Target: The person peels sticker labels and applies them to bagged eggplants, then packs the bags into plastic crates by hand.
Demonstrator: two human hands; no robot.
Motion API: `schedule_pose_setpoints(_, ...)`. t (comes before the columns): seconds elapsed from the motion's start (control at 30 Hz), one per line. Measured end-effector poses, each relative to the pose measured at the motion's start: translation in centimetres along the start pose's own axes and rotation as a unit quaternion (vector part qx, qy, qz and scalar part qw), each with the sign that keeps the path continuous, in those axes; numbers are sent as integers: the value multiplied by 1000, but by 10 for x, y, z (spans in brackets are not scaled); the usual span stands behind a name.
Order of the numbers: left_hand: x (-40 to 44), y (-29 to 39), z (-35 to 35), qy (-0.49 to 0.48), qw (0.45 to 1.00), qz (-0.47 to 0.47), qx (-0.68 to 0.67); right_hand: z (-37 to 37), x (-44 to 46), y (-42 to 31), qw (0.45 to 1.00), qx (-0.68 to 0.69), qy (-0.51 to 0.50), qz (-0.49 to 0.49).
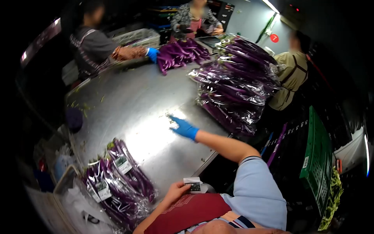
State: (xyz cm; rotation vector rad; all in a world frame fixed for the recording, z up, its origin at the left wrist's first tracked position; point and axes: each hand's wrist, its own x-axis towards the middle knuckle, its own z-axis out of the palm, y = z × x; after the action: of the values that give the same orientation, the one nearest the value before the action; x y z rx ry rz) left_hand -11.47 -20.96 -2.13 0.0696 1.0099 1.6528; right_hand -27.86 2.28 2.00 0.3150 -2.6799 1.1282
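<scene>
My right hand (184, 128), in a blue glove, reaches over the middle of the metal table (128, 89), its fingers apart over some small pale scraps (171, 121). Close to my body at the near edge, my bare left hand (179, 190) pinches a white and dark label (193, 185). Left of that hand lie bagged purple eggplants (128, 171) with labels on the clear wrap. A large pile of bagged eggplants (237, 82) is stacked at the right side of the table.
Loose eggplants (181, 54) lie at the far side, touched by a co-worker's blue glove (152, 55). Two other co-workers stand at the far side and right. A green crate (313, 160) stands at right, a bin with plastic bags (80, 202) at lower left.
</scene>
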Motion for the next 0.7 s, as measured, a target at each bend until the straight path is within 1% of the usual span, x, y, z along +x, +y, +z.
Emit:
schedule_pose_setpoints(0.03, 2, 6, 3, 11, 1000, 0, 27, -52, 4, 20, 972, -210, 81, -69)
schedule_pose_setpoints(0.07, 4, 13, 7, 15, 1000, -11, 8, -102, 6, 27, 986, -130, 91, 44)
schedule_pose_setpoints(0.1, 7, 18, 13, 21, 999, -22, -11, -153, 7, 42, 984, -100, 145, 43)
schedule_pose_setpoints(0.13, 10, 24, 18, 27, 999, -33, -31, -201, 5, 62, 937, -269, 223, -8)
schedule_pose_setpoints(0.17, 11, 31, 25, 34, 998, -41, -35, -236, -7, 62, 877, -425, 214, 63)
schedule_pose_setpoints(0.2, 12, 39, 32, 43, 997, -51, -40, -265, -22, 62, 791, -565, 195, 132)
schedule_pose_setpoints(0.23, 15, 44, 37, 53, 996, -59, -45, -288, -38, 92, 775, -579, 124, 222)
schedule_pose_setpoints(0.27, 22, 44, 39, 52, 996, -60, -43, -304, -51, 101, 779, -543, 3, 313)
schedule_pose_setpoints(0.33, 35, 43, 39, 49, 996, -61, -38, -314, -61, 107, 822, -500, -26, 273)
schedule_pose_setpoints(0.4, 46, 43, 39, 38, 996, -58, -46, -310, -58, 117, 866, -432, 11, 251)
schedule_pose_setpoints(0.43, 49, 43, 40, 35, 996, -58, -51, -300, -51, 115, 889, -399, 12, 225)
schedule_pose_setpoints(0.47, 52, 45, 43, 32, 997, -56, -45, -287, -49, 109, 906, -349, 1, 238)
schedule_pose_setpoints(0.5, 53, 50, 48, 31, 997, -56, -39, -268, -46, 102, 940, -234, 34, 247)
schedule_pose_setpoints(0.53, 53, 56, 52, 29, 997, -57, -34, -250, -44, 96, 957, -116, 66, 256)
schedule_pose_setpoints(0.6, 57, 58, 55, 19, 998, -59, -21, -199, -43, 101, 960, -110, 154, 204)
schedule_pose_setpoints(0.63, 62, 54, 52, 8, 998, -58, -25, -176, -47, 107, 953, -29, 215, 212)
schedule_pose_setpoints(0.67, 65, 49, 47, -2, 998, -55, -27, -158, -48, 102, 951, -6, 243, 192)
schedule_pose_setpoints(0.7, 69, 42, 42, -10, 998, -45, -32, -139, -52, 101, 951, 83, 239, 178)
